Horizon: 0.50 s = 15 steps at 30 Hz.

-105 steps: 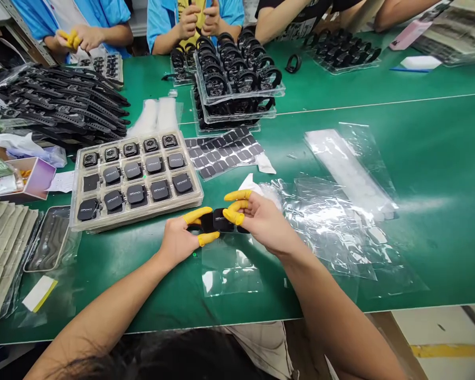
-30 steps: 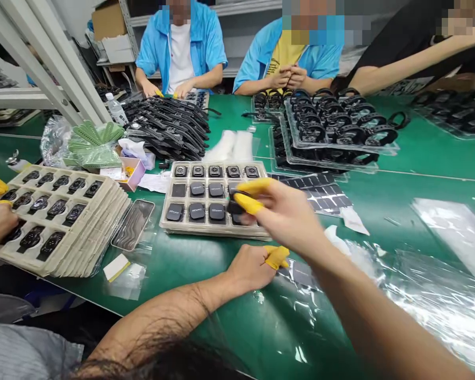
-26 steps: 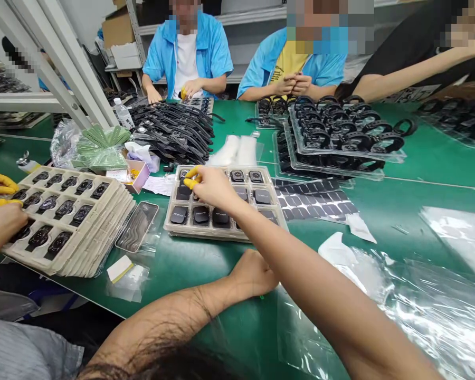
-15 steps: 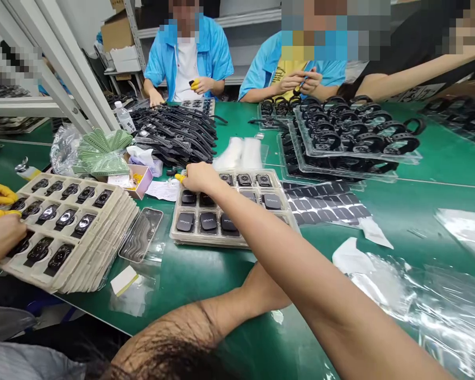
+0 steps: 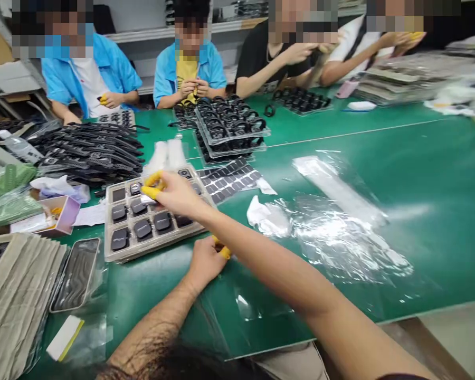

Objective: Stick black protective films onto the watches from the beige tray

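Poised with right hand (image 5: pixel 170 194) over tray (image 5: pixel 150 248), left of frame centre, thumb and yellow-tipped fingers nearly together just beside watch (image 5: pixel 135 188) in back row, second cell from left; cannot tell if gripping. Resting left hand (image 5: pixel 209 259) near tray's front edge, at frame centre, fingers curled, partly hidden by right forearm (image 5: pixel 261 256); cannot tell if holding. Apparently handling single watch at cell. Calling next, by judgement, for light fingertip pinch, clear of neighbouring black covers (image 5: pixel 163 221).

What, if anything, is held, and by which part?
Cannot tell: right hand at a watch in the tray, grip unclear; left hand curled, any hold hidden.
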Tool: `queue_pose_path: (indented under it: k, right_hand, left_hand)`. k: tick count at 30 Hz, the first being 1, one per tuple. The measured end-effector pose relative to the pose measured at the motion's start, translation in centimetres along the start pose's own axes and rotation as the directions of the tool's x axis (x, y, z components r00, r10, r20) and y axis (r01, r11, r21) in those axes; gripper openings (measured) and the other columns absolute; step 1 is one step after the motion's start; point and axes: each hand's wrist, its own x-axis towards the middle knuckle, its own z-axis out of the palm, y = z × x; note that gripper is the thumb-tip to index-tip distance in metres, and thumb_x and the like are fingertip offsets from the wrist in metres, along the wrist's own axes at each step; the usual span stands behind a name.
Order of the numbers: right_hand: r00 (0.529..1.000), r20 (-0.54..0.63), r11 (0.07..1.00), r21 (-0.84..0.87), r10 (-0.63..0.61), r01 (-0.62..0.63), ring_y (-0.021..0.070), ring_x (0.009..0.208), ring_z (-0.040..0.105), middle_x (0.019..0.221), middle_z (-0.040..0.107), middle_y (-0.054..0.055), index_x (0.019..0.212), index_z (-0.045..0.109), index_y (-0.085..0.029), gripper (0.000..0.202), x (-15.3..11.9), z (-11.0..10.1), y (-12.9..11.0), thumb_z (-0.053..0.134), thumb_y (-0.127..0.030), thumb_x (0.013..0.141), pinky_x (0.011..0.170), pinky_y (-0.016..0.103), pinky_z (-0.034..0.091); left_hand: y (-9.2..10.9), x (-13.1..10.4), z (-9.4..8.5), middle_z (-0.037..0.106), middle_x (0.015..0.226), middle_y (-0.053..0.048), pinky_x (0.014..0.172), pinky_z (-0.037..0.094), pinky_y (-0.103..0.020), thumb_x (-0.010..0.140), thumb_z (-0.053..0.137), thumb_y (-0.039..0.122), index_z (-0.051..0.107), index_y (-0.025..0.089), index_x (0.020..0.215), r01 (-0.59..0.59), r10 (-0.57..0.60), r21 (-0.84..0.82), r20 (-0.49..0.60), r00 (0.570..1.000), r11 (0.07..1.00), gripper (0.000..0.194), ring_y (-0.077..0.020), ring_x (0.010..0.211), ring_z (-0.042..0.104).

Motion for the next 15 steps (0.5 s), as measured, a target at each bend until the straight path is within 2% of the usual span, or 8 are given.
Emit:
queue_pose_path:
  k: [2, 3, 6, 9, 15]
  right_hand:
    - [0.998, -0.044, 0.995, 0.085, 0.052, -0.048, 0.0161, 0.075, 0.067, 0.092, 0.072, -0.001, 0.104, 0.066, -0.026, 0.022, -6.1, -3.5, 2.2, 0.065, -0.042, 0.088, 0.067, 0.030, 0.055]
    - [0.990, -0.078, 0.988, 0.112, 0.117, -0.108, 0.0159, 0.071, 0.066, 0.087, 0.071, 0.000, 0.102, 0.066, -0.026, 0.021, -9.1, -4.9, 3.4, 0.065, -0.041, 0.088, 0.063, 0.030, 0.054]
    - [0.954, -0.097, 0.955, 0.116, 0.285, -0.274, 0.0159, 0.065, 0.064, 0.078, 0.069, 0.000, 0.098, 0.063, -0.024, 0.019, -15.4, -7.2, 7.1, 0.066, -0.040, 0.088, 0.057, 0.028, 0.050]
    - [0.936, -0.057, 0.937, 0.059, 0.348, -0.345, 0.0154, 0.065, 0.063, 0.075, 0.068, -0.001, 0.095, 0.060, -0.023, 0.015, -17.3, -7.6, 9.1, 0.065, -0.036, 0.088, 0.056, 0.026, 0.046]
    - [0.941, -0.082, 0.934, -0.114, 0.330, -0.337, 0.0149, 0.065, 0.059, 0.074, 0.065, -0.003, 0.090, 0.053, -0.023, 0.005, -16.7, -7.8, 8.8, 0.058, -0.023, 0.089, 0.057, 0.025, 0.037]
  left_hand:
    - [-0.1, -0.1, 0.2, 0.078, 0.091, -0.011, 0.081, 0.058, -0.038, 0.073, 0.080, 0.026, 0.072, 0.012, 0.090, 0.018, -0.018, -0.003, -0.016, 1.000, 1.000, 0.023, -0.0299, 0.088, 0.073]
    - [0.0, -0.1, 0.2, 0.079, 0.095, -0.012, 0.082, 0.058, -0.037, 0.070, 0.084, 0.029, 0.073, 0.012, 0.096, 0.017, -0.017, -0.010, -0.034, 0.999, 1.000, 0.033, -0.0298, 0.090, 0.074]
    - [0.1, -0.3, 0.3, 0.079, 0.107, -0.011, 0.090, 0.060, -0.037, 0.062, 0.092, 0.031, 0.068, 0.014, 0.120, 0.009, -0.011, -0.034, -0.059, 0.998, 0.999, 0.065, -0.0286, 0.098, 0.075]
    - [0.1, -0.3, 0.1, 0.077, 0.118, -0.008, 0.095, 0.061, -0.038, 0.061, 0.092, 0.027, 0.062, 0.020, 0.133, 0.024, -0.025, -0.015, -0.031, 0.999, 1.000, 0.078, -0.0265, 0.103, 0.075]
    - [-0.2, -0.1, 0.0, 0.080, 0.103, -0.007, 0.089, 0.064, -0.038, 0.057, 0.094, 0.028, 0.072, 0.015, 0.118, 0.077, -0.081, -0.055, -0.077, 0.994, 0.996, 0.066, -0.0240, 0.089, 0.077]
